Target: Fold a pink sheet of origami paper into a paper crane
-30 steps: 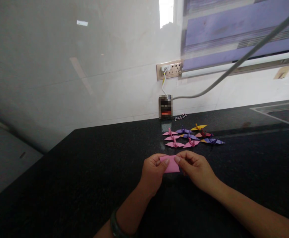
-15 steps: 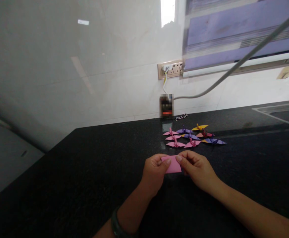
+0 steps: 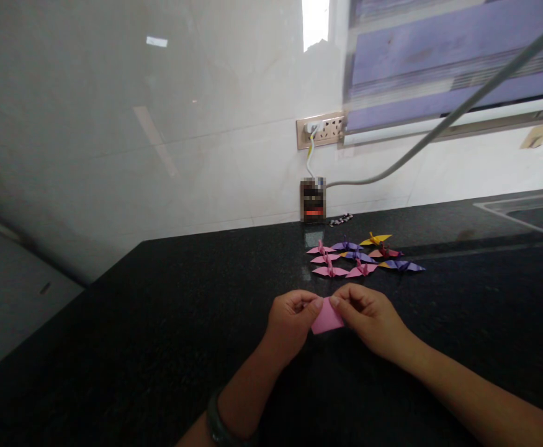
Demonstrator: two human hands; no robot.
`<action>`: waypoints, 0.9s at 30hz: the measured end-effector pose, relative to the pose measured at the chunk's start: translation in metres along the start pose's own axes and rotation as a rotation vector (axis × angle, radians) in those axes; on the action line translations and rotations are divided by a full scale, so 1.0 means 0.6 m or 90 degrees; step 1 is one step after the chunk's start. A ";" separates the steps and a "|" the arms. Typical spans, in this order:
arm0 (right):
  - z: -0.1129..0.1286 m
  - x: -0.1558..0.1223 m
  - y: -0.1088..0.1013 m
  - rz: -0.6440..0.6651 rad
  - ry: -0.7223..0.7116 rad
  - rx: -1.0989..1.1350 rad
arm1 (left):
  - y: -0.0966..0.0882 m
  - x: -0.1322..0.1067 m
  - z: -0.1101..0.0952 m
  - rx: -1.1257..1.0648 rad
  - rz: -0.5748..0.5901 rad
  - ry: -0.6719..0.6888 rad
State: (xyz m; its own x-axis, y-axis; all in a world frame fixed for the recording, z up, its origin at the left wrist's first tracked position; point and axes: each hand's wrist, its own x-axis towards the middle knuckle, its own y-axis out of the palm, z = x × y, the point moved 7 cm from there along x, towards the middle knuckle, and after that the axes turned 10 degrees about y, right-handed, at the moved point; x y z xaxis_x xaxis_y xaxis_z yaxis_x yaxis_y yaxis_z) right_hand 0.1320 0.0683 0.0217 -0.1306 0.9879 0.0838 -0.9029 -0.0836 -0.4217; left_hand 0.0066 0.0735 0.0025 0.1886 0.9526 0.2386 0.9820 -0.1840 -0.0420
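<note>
Since the earlier frame: pink folded paper (image 3: 327, 318) turned from a wide strip to a tilted square, corner down. Left hand (image 3: 292, 320): pinches its upper left edge. Right hand (image 3: 368, 316): pinches the upper right. Paper sits between the hands, equally near both, above the table (image 3: 159, 323). Paper cranes (image 3: 359, 254) lie beyond.

Matt paper over polished black stone

The pink sheet (image 3: 327, 318) just above the countertop (image 3: 159, 323) is thin, smooth, matt paper. The countertop itself is black speckled stone, polished to a gloss that mirrors what stands at its back edge. Farther back on the countertop, the folded cranes (image 3: 359, 256) are the same matt paper in pink, purple and yellow. Behind the countertop the wall (image 3: 159, 155) is pale glossy tile streaked with reflections, and on it sits a smooth plastic socket plate (image 3: 327, 129). At the countertop's right end, the sink rim (image 3: 517, 202) looks like dull metal.
</note>
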 end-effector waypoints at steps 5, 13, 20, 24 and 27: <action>0.009 -0.002 0.006 0.023 -0.045 -0.077 | -0.002 0.002 -0.023 0.219 0.056 0.117; 0.015 -0.002 -0.001 0.027 -0.045 -0.026 | -0.010 0.002 -0.023 0.198 0.037 0.100; 0.015 -0.004 0.005 0.031 -0.054 -0.048 | -0.005 0.001 -0.018 0.127 0.035 0.070; 0.009 -0.003 0.007 0.029 -0.048 -0.047 | -0.006 -0.001 -0.022 0.149 0.021 0.083; 0.002 -0.002 0.009 0.035 -0.034 -0.045 | -0.014 0.000 -0.025 0.153 -0.009 0.089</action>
State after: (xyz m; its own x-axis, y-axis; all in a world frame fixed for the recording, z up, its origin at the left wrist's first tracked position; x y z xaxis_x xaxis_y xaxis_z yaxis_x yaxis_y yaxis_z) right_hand 0.1271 0.0666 0.0205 -0.2025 0.9735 0.1061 -0.8629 -0.1261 -0.4894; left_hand -0.0015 0.0713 0.0172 0.1892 0.9087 0.3722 0.9603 -0.0921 -0.2633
